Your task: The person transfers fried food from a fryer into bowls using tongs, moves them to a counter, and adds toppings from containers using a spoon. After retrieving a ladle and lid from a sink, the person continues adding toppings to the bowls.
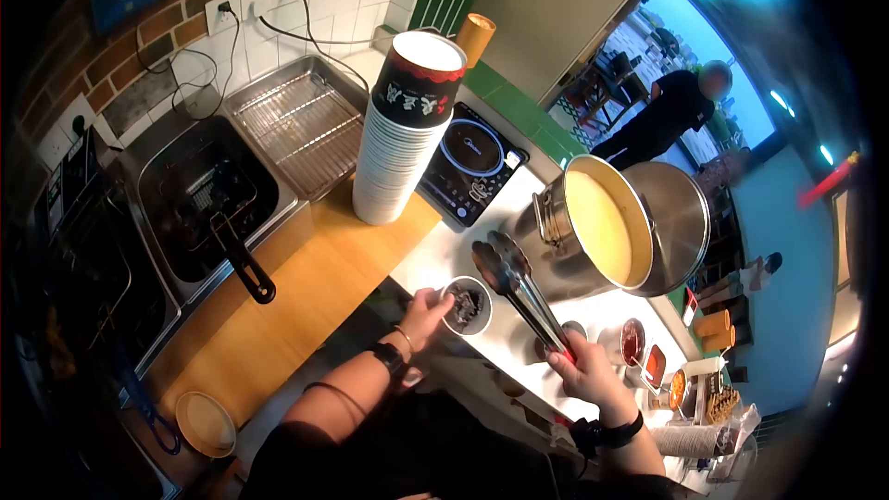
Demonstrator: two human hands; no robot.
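Observation:
My left hand (424, 317) is closed around the side of a white paper cup (476, 327), tilted so that its inside faces me. Dark, shiny pieces (465, 302) lie in the cup. My right hand (594, 372) grips black-tipped metal tongs (535, 307) near their red end. The tongs point up and left, their heads somewhat apart, above and to the right of the cup. I see nothing between them. Beyond the tongs stands a large steel pot (548, 270) of pale yellow liquid (597, 227).
A tall stack of paper cups (394, 167) stands on the wooden counter (319, 264), near an induction cooker (472, 162). At left is a fryer with a black-handled basket (245, 273). Topping containers (632, 341) line the right counter. A person in dark clothes (674, 106) stands beyond the doorway.

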